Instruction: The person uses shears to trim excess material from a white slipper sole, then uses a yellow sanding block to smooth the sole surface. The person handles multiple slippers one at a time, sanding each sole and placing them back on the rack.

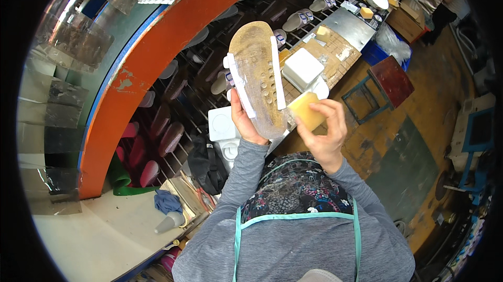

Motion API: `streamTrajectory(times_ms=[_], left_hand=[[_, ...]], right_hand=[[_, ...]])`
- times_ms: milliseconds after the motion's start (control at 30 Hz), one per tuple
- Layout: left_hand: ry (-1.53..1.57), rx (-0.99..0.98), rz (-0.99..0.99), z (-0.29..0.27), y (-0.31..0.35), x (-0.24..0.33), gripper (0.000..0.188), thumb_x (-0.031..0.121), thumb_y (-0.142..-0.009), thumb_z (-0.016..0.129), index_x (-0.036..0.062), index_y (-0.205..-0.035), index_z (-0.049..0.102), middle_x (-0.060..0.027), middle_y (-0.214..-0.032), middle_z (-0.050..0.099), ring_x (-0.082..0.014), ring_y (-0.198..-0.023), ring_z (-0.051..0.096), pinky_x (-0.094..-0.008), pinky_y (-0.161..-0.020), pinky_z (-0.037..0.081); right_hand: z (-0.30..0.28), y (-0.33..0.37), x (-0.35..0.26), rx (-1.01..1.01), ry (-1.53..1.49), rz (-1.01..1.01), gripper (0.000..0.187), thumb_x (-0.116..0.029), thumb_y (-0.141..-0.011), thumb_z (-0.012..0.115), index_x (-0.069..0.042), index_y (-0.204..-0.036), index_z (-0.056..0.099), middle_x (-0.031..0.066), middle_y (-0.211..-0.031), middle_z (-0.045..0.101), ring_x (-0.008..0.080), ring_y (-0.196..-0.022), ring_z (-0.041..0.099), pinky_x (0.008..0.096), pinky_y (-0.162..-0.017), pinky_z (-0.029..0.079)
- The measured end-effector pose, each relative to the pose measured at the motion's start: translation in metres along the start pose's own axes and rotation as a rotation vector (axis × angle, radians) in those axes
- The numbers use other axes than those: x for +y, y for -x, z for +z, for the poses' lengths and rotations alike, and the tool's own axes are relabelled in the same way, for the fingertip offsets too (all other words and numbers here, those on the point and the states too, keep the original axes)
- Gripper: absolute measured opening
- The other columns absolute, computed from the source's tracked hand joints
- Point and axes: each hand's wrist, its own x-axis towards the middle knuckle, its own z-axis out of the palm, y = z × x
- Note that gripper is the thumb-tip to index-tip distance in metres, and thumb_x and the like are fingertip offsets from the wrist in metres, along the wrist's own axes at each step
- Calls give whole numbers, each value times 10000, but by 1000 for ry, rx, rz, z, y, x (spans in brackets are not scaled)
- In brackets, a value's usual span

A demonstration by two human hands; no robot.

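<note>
Sole (255, 75): gripped in left hand (246, 124), strips (276, 72) already fitted along both edges. Sponge (308, 111): pinched in right hand (328, 131). Sponging done or left: cannot be told.

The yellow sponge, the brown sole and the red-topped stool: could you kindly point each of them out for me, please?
Yellow sponge (304, 111): head view, on the middle of its visible face.
Brown sole (256, 79): head view, on its surface between the white strips.
Red-topped stool (392, 82): head view, on its seat.
</note>
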Motion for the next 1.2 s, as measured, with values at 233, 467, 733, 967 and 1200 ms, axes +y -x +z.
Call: streamTrajectory(times_ms=[233,467,733,967,1200], left_hand=[[-73,16,-28,13,-6,-18,505,450,-1035,361,75,-1325,537,-87,-1256,630,-244,-1118,615,-388,-1013,460],[-84,55,-12,13,-16,-16,505,451,-1027,371,71,-1310,547,-101,-1239,642,-264,-1096,629,-409,-979,490],[-132,44,-92,27,-16,-63,555,517,-1017,344,99,-1327,536,-80,-1236,635,-235,-1086,622,-399,-965,488],[-183,236,-8,12,-27,-43,518,445,-1021,349,66,-1319,538,-105,-1262,625,-268,-1129,603,-402,-1007,462],[264,-317,-188,-3,-12,46,509,209,-936,528,-6,-1389,441,-195,-1475,420,-341,-1393,350,-535,-1190,181]], right_hand=[[0,-21,-3,-88,45,-266,452,-72,-643,811,-72,-1078,687,93,-1037,663,267,-897,605,379,-810,445],[-23,-9,2,-251,-6,-148,359,-90,-646,748,-89,-1005,727,71,-1031,675,247,-887,604,359,-802,414],[-25,-10,12,-178,-117,-20,384,-4,-699,768,-19,-1069,666,151,-1037,658,279,-934,649,351,-831,512],[-50,37,67,-303,-52,121,327,-52,-648,702,-50,-975,707,112,-1021,673,296,-956,616,385,-877,492],[-33,45,195,-182,289,317,343,-106,-708,738,-63,-1044,683,100,-1054,675,300,-995,606,387,-901,475]])
